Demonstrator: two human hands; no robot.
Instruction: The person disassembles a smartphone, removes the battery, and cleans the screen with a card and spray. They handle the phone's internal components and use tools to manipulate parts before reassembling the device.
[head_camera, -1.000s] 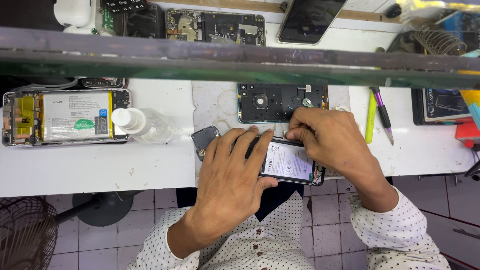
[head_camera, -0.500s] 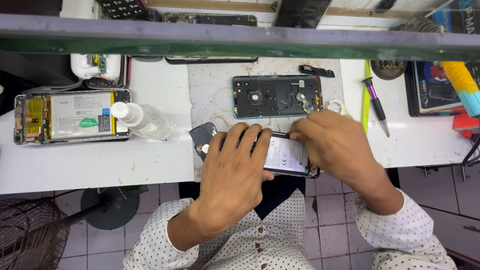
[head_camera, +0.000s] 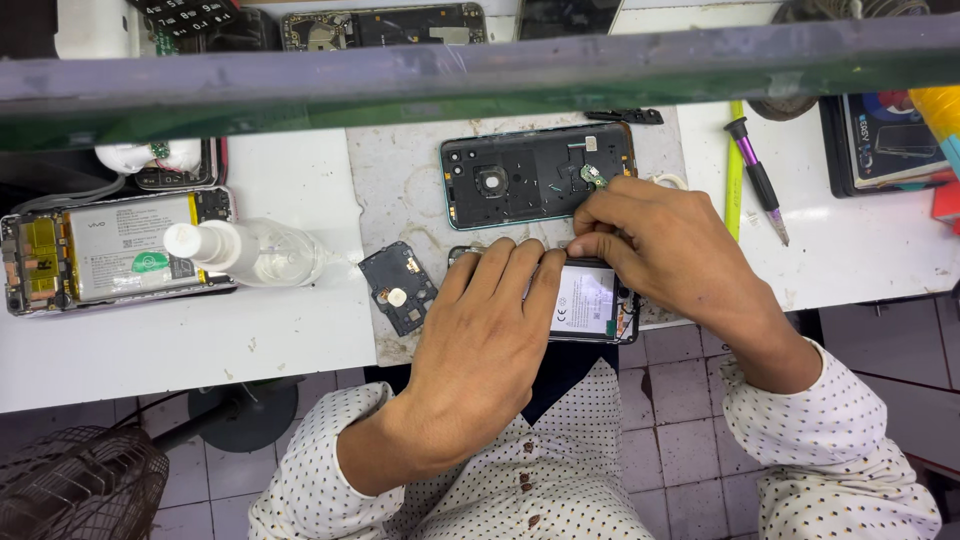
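Right hand (head_camera: 672, 252) has slid up since the earlier frame, fingertips now bunched narrow at the top edge of the opened phone (head_camera: 588, 302); left hand (head_camera: 487, 340) stays flat on it, fingers spread and pressing.
Phone with its white battery sits at the near edge of the grey mat (head_camera: 400, 190), mostly hidden by both hands. Beyond it a black back cover (head_camera: 520, 180); left, a small black plate (head_camera: 398, 288), a clear plastic bottle (head_camera: 250, 252), another opened phone (head_camera: 110, 250); right, a purple-tipped screwdriver (head_camera: 758, 180). A dark shelf edge (head_camera: 480, 75) blocks the bench's far side.

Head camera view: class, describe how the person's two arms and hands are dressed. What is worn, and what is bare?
Both arms wear long white sleeves with small dark dots, pushed up short of the wrists. The left hand and right hand are bare: no gloves, rings or watch visible.
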